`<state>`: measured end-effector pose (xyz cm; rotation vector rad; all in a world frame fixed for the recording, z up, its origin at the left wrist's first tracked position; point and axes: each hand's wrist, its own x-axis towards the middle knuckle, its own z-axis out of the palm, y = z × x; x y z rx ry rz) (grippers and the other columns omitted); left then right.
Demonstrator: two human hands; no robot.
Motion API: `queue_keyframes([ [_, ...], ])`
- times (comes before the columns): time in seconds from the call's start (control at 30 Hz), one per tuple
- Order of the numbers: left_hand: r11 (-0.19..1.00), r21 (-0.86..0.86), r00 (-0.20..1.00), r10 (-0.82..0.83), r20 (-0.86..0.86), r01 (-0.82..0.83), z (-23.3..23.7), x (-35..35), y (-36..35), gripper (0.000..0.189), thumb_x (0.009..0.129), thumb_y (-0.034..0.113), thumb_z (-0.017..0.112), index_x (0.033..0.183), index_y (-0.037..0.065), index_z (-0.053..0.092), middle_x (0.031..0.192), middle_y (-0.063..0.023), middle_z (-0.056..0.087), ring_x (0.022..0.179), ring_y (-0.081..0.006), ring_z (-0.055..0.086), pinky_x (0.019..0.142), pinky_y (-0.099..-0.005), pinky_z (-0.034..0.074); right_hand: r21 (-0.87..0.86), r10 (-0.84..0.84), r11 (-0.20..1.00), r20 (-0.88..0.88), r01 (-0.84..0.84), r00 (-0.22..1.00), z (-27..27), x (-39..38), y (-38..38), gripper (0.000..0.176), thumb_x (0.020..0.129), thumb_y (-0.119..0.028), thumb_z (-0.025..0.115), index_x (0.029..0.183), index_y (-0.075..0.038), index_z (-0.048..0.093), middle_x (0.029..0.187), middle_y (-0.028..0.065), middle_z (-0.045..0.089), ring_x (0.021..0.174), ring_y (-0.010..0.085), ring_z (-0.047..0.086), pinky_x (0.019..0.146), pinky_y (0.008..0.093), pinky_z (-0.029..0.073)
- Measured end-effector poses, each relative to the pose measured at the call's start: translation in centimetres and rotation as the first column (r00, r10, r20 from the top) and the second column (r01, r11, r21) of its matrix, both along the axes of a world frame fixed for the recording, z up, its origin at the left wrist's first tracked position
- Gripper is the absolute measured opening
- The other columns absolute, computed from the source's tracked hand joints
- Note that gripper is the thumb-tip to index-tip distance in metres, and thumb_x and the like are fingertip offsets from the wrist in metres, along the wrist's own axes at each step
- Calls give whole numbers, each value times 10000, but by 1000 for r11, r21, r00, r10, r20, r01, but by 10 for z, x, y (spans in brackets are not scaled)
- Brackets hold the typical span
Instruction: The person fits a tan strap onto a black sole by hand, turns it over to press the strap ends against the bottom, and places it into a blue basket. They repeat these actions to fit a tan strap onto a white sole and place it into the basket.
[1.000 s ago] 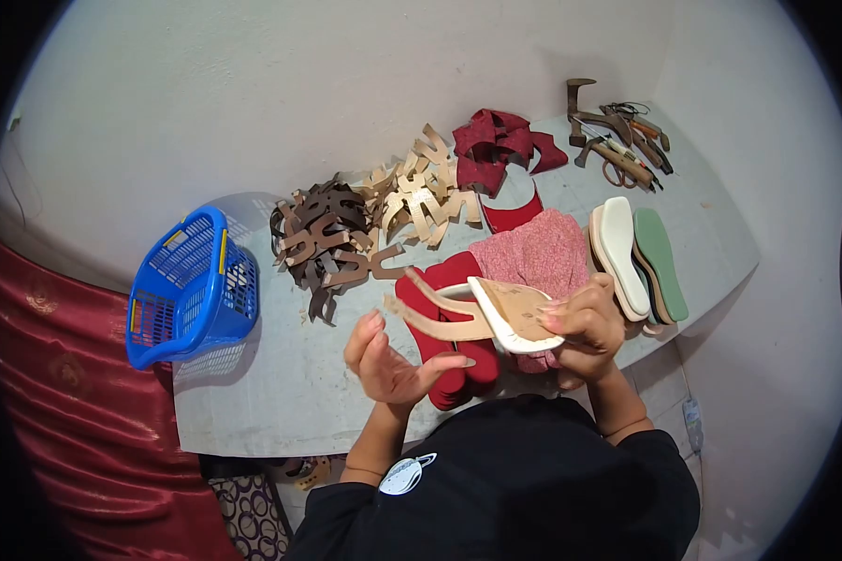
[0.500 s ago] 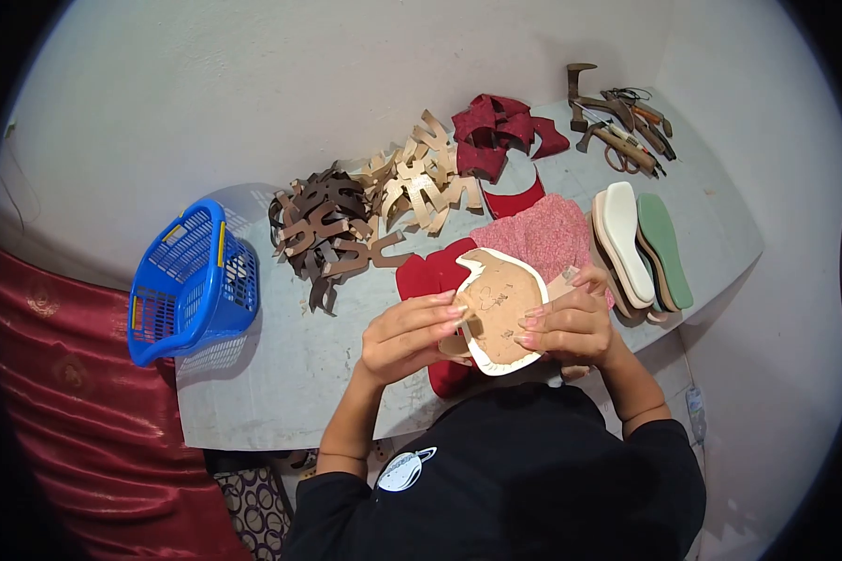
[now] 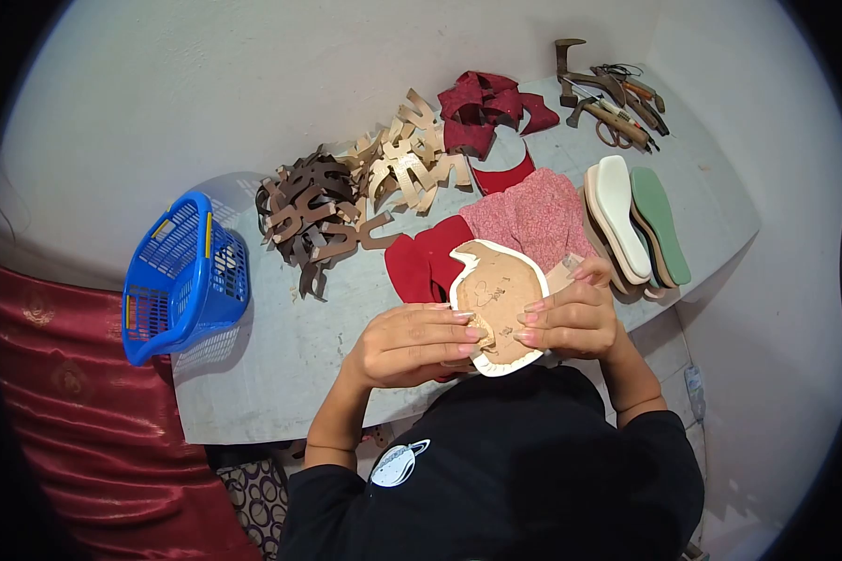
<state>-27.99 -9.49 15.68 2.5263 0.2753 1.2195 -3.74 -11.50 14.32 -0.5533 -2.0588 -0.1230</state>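
Observation:
Above the near edge of the table I hold a tan insole (image 3: 500, 285) with a white folded rim, pleated at the bottom, and pen marks on its face. My left hand (image 3: 416, 344) is closed on its left edge, fingertips pressing a small crinkled tan strap end (image 3: 482, 329) against the face. My right hand (image 3: 575, 323) grips the right edge, fingers on the face. A pale tan strip (image 3: 559, 275) shows beside the right fingers; what it joins is hidden. Behind the insole lie red pieces (image 3: 421, 257) and a pink speckled cloth (image 3: 529, 217).
A blue basket (image 3: 192, 313) stands at the table's left end. Dark brown straps (image 3: 313, 210), tan straps (image 3: 407, 168) and maroon pieces (image 3: 482, 107) lie heaped along the back. White soles (image 3: 616, 206), green soles (image 3: 660, 224) and hand tools (image 3: 622, 117) are at right.
My left fingers have moved inward over the insole's left edge, and the strap end now lies pressed on its face. The right hand keeps its grip. The whole view has shifted slightly.

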Motion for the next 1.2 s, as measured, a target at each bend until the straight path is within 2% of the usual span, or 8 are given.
queue_keyframes([
  [0.23, 1000, -9, 999, -13, -44, 13, 3, 2, -3, 346, 596, 115, 751, 922, 86, 639, 951, -61, 634, 918, -197, 598, 812, -314, 457, 9, -10, 1000, -8, 10, 1000, -2, 0, -5, 59, 679, -195, 655, 692, -251, 646, 764, -113, 625, 724, 27, 572, 766, 304, 282],
  [0.4, 998, 28, 996, 64, -60, -62, 1, 6, -10, 437, 564, 226, 784, 955, 105, 630, 959, -42, 616, 929, -179, 579, 855, -336, 403, 17, -24, 1000, -23, 25, 999, -6, -2, -7, 61, 682, -205, 644, 731, -239, 652, 764, -114, 619, 748, 24, 560, 773, 299, 299],
  [0.5, 997, -13, 993, 75, -89, -76, 5, 5, -14, 439, 581, 224, 768, 978, 103, 623, 959, -37, 604, 923, -183, 572, 855, -348, 387, 23, -34, 999, -20, 35, 999, -7, -3, -6, 71, 690, -212, 629, 753, -233, 655, 760, -113, 615, 755, 24, 553, 774, 298, 307],
  [0.6, 997, 3, 991, 74, -113, -74, 7, 5, -12, 420, 605, 151, 719, 1004, 85, 607, 972, -48, 601, 915, -203, 572, 848, -356, 392, 24, -60, 998, -21, 60, 998, -8, -4, -7, 77, 690, -209, 627, 757, -236, 655, 754, -115, 611, 741, 28, 550, 775, 301, 305],
  [0.7, 992, -84, 985, 80, -151, -93, 15, 8, -15, 433, 582, 66, 681, 1006, 66, 597, 983, -58, 599, 919, -219, 571, 838, -361, 399, 26, -84, 996, -26, 85, 996, -10, -4, -7, 62, 668, -197, 654, 718, -235, 651, 758, -109, 616, 726, 37, 559, 772, 315, 297],
  [1.0, 958, 48, 951, 287, -114, -283, 9, 17, -24, 367, 575, -23, 670, 931, 48, 619, 945, -75, 607, 868, -208, 588, 773, -329, 446, 36, -108, 993, -21, 109, 994, -11, -7, -7, 93, 695, -191, 614, 762, -242, 653, 736, -119, 599, 718, 28, 542, 775, 304, 304],
  [1.2, 918, 136, 919, 385, -87, -372, 8, 24, -26, 288, 603, -13, 659, 888, 14, 628, 887, -85, 613, 833, -206, 596, 728, -310, 463, 46, -131, 990, -22, 132, 991, -11, -8, -8, 77, 695, -189, 615, 746, -237, 648, 721, -121, 594, 712, 27, 546, 762, 297, 315],
])
